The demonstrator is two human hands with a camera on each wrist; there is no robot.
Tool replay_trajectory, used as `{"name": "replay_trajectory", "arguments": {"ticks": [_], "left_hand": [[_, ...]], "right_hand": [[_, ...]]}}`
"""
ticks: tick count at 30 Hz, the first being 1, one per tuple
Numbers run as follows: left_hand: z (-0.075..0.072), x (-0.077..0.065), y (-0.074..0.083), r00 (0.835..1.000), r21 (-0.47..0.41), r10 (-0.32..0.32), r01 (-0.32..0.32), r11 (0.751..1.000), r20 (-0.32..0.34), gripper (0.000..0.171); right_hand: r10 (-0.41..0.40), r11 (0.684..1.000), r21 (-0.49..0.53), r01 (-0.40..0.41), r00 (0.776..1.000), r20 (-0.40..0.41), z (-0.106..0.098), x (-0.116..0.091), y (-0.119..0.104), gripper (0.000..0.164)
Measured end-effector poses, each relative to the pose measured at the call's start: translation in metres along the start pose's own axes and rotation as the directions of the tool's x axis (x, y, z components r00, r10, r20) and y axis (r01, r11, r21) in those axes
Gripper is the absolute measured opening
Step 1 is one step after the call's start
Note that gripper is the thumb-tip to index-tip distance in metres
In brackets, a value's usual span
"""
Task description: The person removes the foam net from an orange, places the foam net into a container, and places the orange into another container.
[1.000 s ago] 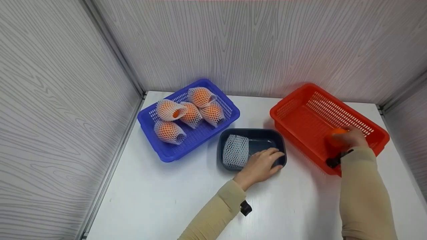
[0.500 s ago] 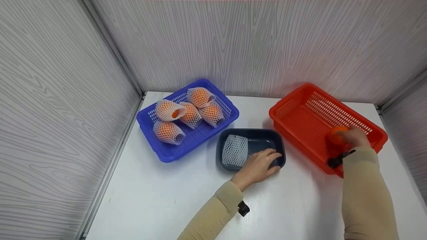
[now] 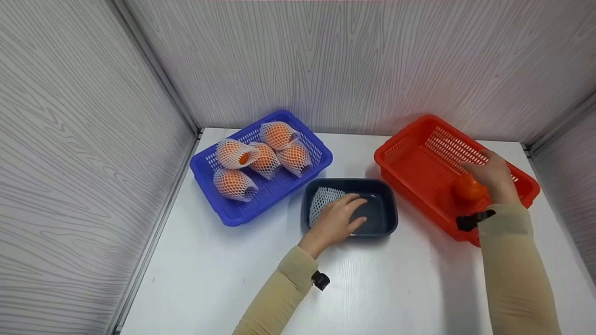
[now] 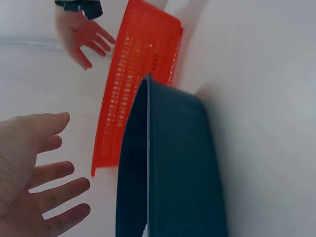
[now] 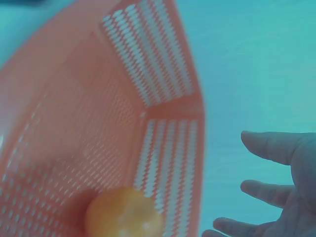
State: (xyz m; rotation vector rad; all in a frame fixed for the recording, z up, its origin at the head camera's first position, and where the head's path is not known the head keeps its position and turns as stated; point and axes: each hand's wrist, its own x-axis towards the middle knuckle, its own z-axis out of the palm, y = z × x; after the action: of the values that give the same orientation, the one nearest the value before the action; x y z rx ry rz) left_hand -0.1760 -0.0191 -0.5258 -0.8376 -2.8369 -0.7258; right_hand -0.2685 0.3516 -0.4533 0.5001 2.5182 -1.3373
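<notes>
An orange fruit [image 3: 469, 187] lies inside the red basket [image 3: 419, 179], near its right end. My right hand [image 3: 492, 174] is above it with fingers spread and holds nothing; in the right wrist view the orange fruit [image 5: 124, 215] sits apart from the fingers. Over the dark blue tub [image 3: 389, 218] my left hand [image 3: 336, 218] hovers, fingers apart and nothing in them. A white foam net [image 3: 323, 200] lies in that tub's left part, partly hidden by the hand.
On the left stands a blue basket [image 3: 233, 216] with several orange fruits [image 3: 233, 184] in foam nets. All three containers rest on a white table [image 3: 209, 274]. Pale wood-grain panels [image 3: 326, 65] stand along the back and both sides.
My right hand has let go of the orange fruit and lifted off it, leaving it in the red basket. The left hand has shifted left over the tub, towards the foam net.
</notes>
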Motion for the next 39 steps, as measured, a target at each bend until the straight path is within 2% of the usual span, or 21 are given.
{"name": "replay_trajectory", "arguments": {"ticks": [4, 9, 15, 20, 25, 29, 33, 39], "left_hand": [[-0.010, -0.010, -0.019, 0.998, -0.038, -0.047, 0.045, 0.998, -0.046, 0.045], [-0.021, -0.022, -0.037, 0.990, -0.069, -0.094, 0.087, 0.994, -0.108, 0.044], [-0.031, -0.033, -0.051, 0.977, -0.100, -0.151, 0.137, 0.986, -0.153, 0.045], [-0.042, -0.041, -0.061, 0.960, -0.120, -0.191, 0.169, 0.978, -0.205, 0.044], [-0.055, -0.047, -0.071, 0.943, -0.146, -0.242, 0.213, 0.966, -0.227, 0.043], [-0.065, -0.049, -0.080, 0.930, -0.151, -0.265, 0.232, 0.961, -0.256, 0.043], [-0.077, -0.051, -0.092, 0.913, -0.146, -0.293, 0.261, 0.954, -0.285, 0.043], [-0.102, -0.057, -0.114, 0.891, -0.141, -0.361, 0.334, 0.932, -0.275, 0.047]], "right_hand": [[-0.031, 0.999, -0.030, 0.031, 1.000, 0.004, 0.011, -0.011, -0.016, 0.098], [-0.108, 0.991, -0.071, 0.110, 0.994, 0.035, 0.029, -0.028, -0.030, 0.098], [-0.154, 0.988, -0.014, 0.155, 0.984, 0.087, 0.056, -0.047, -0.040, 0.094], [-0.226, 0.973, -0.020, 0.230, 0.967, 0.115, 0.077, -0.058, -0.043, 0.089], [-0.295, 0.952, -0.039, 0.302, 0.946, 0.135, 0.098, -0.067, -0.043, 0.081], [-0.357, 0.933, 0.010, 0.360, 0.922, 0.152, 0.116, -0.070, -0.043, 0.072], [-0.389, 0.921, 0.083, 0.380, 0.904, 0.177, 0.137, -0.073, -0.046, 0.069], [-0.434, 0.900, 0.132, 0.414, 0.877, 0.208, 0.170, -0.080, -0.047, 0.067]]}}
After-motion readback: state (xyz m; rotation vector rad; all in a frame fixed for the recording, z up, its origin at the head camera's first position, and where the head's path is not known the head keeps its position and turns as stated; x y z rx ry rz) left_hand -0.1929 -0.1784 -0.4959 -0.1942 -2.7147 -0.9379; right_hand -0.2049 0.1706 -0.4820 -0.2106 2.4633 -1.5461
